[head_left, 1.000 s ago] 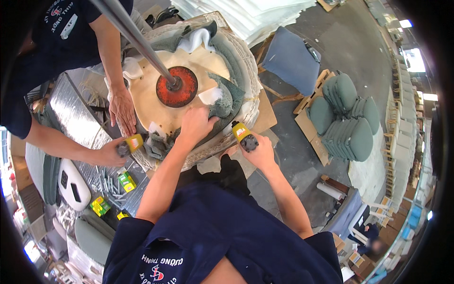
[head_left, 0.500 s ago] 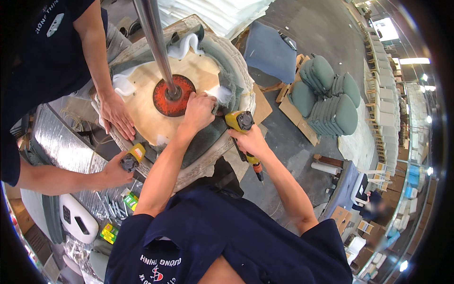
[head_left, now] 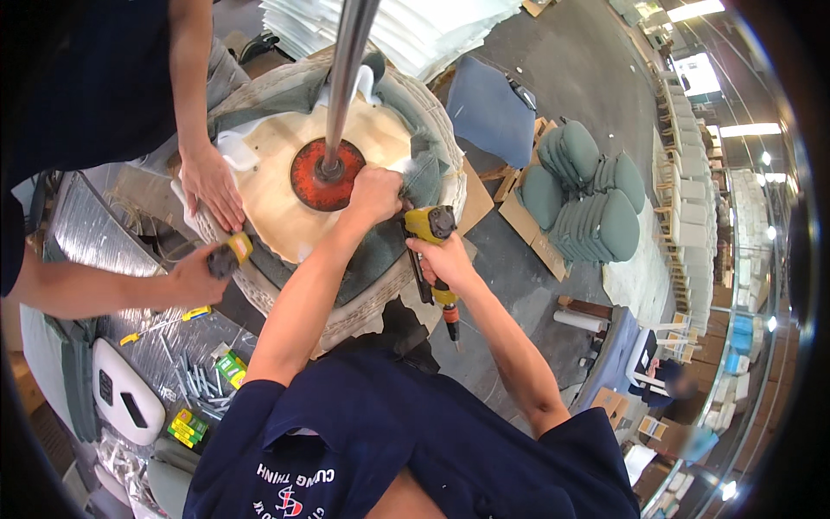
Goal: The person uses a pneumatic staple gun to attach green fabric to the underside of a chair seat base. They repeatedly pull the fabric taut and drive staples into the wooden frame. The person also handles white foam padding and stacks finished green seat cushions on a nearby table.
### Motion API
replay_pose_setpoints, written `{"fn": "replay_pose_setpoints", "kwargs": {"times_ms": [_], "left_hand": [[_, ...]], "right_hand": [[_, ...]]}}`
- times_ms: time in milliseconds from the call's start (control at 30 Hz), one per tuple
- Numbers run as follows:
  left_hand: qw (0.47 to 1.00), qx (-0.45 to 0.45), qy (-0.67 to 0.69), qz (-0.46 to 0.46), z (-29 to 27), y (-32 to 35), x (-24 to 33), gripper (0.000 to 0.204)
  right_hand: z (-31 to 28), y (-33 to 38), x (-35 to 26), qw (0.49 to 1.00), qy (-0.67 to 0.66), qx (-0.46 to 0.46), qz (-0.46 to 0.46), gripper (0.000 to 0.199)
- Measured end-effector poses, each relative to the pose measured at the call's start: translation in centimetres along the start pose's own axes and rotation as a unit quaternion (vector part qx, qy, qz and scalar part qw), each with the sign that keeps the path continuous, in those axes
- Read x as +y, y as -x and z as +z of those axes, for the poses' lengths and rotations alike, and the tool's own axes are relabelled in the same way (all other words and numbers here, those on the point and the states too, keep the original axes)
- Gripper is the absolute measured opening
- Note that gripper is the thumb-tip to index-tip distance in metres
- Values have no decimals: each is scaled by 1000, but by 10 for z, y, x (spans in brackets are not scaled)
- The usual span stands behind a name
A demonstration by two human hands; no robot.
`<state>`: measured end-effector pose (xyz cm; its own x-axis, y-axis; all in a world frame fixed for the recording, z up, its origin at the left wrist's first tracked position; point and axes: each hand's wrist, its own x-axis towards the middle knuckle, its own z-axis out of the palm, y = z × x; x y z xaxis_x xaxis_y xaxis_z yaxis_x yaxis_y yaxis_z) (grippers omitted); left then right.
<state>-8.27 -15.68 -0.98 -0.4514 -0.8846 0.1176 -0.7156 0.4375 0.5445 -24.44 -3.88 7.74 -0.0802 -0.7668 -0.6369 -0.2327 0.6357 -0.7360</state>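
Observation:
A round plywood seat board point(head_left: 268, 164) lies underside up, with green fabric point(head_left: 424, 177) and white padding point(head_left: 238, 151) folded round its rim. A red disc point(head_left: 307, 186) at the foot of a metal rod point(head_left: 347, 78) presses on its middle. My left hand point(head_left: 378, 194) is closed on the fabric at the board's right edge. Just right of it, my right hand point(head_left: 443, 262) grips a yellow staple gun point(head_left: 430, 224), its nose close to the fabric. A co-worker's hand point(head_left: 210, 186) rests flat on the board's left edge; the other holds a second yellow staple gun point(head_left: 232, 253).
On the plastic-wrapped table at lower left lie staple strips point(head_left: 197, 379), a green-yellow box point(head_left: 229, 367) and a white panel point(head_left: 128, 394). Stacked green cushions point(head_left: 596, 227) stand right on cardboard, near a blue-covered stool point(head_left: 491, 112). White sheets point(head_left: 398, 30) are piled behind.
My left hand has drawn the fabric farther over the white padding. My staple gun has come closer to that hand. The co-worker's staple gun has moved up toward the board's edge.

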Motion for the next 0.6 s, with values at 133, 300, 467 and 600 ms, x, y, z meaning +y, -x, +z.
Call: {"fn": "replay_pose_setpoints", "kwargs": {"times_ms": [133,300,467,600], "left_hand": [[1000,-18,-3,-8,-9,-2,-2,42],[993,60,91,41,-14,43,3,30],[989,-4,-46,137,-34,160,44,73],[983,-66,-18,173,-23,177,51,79]], "right_hand": [[-2,3,2,997,76,3,-34,27],[-29,18,57,978,154,93,-108,30],[-40,10,80,912,294,203,-203,33],[-51,0,57,922,313,152,-171,35]]}}
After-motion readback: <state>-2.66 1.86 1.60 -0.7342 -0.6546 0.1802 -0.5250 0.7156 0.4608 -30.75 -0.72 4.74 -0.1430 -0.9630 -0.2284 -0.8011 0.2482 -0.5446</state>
